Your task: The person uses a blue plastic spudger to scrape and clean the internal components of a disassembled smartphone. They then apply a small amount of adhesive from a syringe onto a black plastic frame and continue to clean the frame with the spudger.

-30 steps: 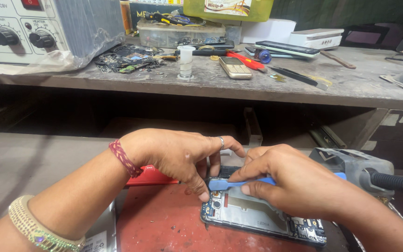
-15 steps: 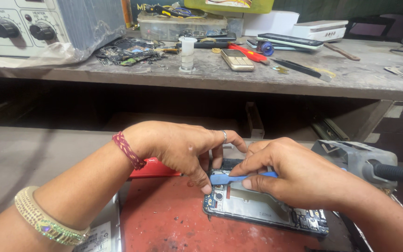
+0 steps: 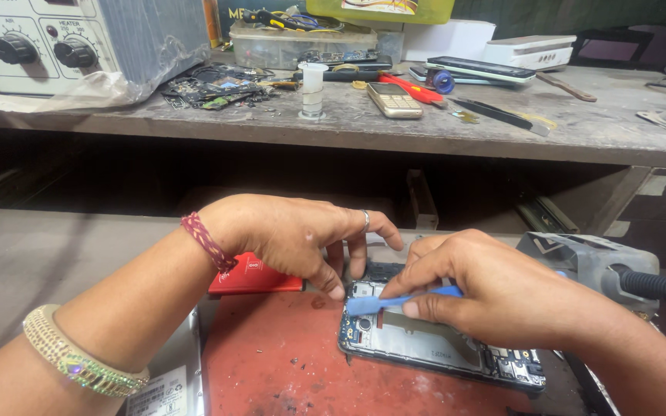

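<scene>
1. Covering much of the opened phone (image 3: 425, 350), the right hand (image 3: 495, 296) hides the middle of its upper edge, and the phone's top left corner sits under the left hand's fingertips (image 3: 336, 291); only the lower strip and the circuit parts at the right end show plainly.
2. The far end of the blue plastic pry tool (image 3: 395, 302) disappears between the right thumb and fingers, so its full length cannot be made out.
3. Both forearms run out of the picture at the bottom, and the grey hot-air handpiece (image 3: 587, 258) is partly hidden behind the right wrist.
4. The phone lies on the red work mat (image 3: 271, 362), near the mat's upper right part; the mat's left and lower areas are bare apart from dark specks.
5. A flat red card-like piece (image 3: 260, 276) lies just beside the left hand (image 3: 279, 235), partly under it.
6. The raised shelf (image 3: 348, 123) above carries a small keypad phone (image 3: 393, 98), a white bottle (image 3: 313, 88) and tools, well apart from the hands.
7. The left hand is spread loosely, gripping nothing, with its fingertips pressing down on the phone's top corner.
8. The right hand is pinched closed around the pry tool, whose flat blue tip rests on the phone's upper left area.
</scene>
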